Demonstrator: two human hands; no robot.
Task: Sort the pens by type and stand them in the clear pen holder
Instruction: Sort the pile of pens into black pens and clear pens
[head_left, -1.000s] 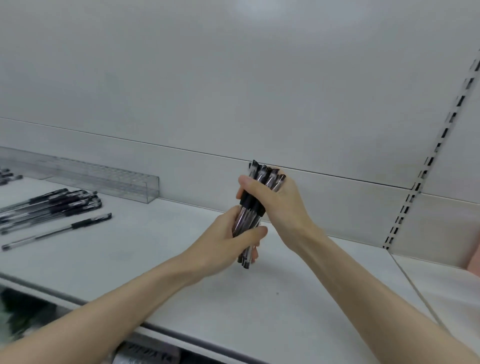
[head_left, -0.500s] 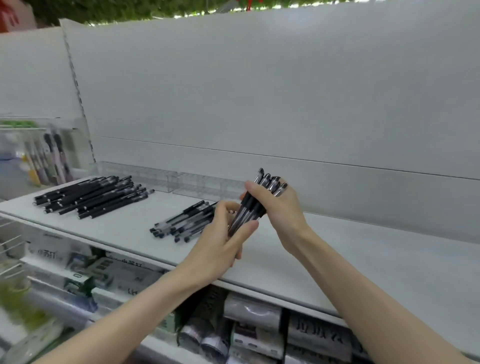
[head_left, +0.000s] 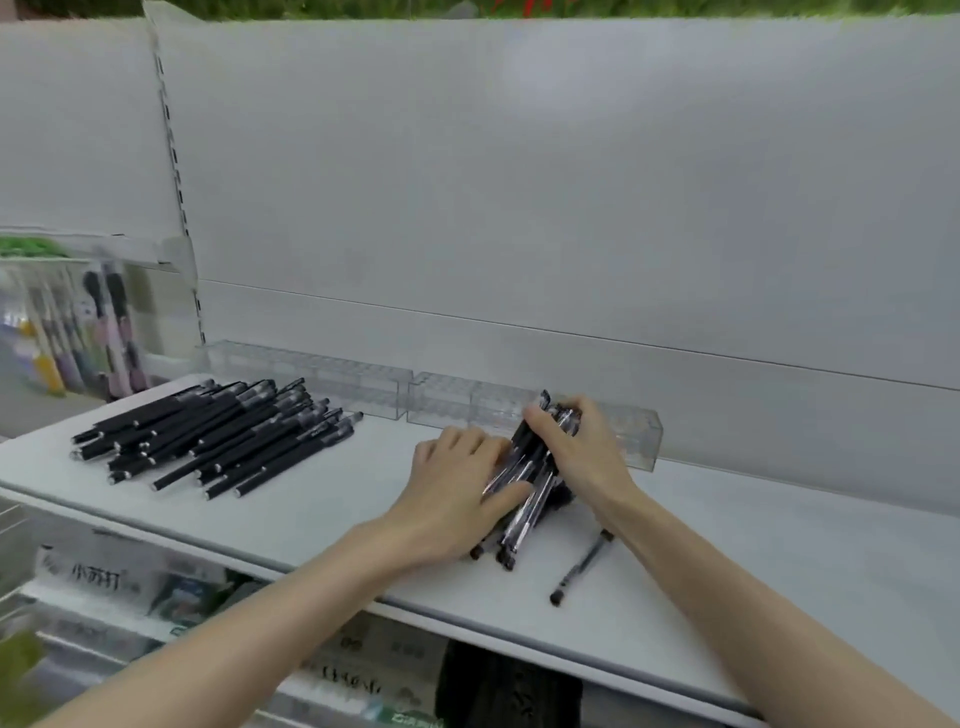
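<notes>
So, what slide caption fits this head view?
Right hand grips a bundle of clear pens, left hand rests on it; black pens lie piled alongside.

shelf (head_left: 337, 499): smooth white surface, matt, looks like painted metal. back panel (head_left: 519, 182): same matt white. slotted upright (head_left: 179, 197): painted metal. clear pen holders (head_left: 332, 376): transparent glossy plastic. black pens (head_left: 218, 436), shelf's left end: opaque matt barrels. clear-barrelled pens (head_left: 530, 499), near the front edge: glossy see-through plastic, black caps. loose pen (head_left: 581, 566): same.
</notes>
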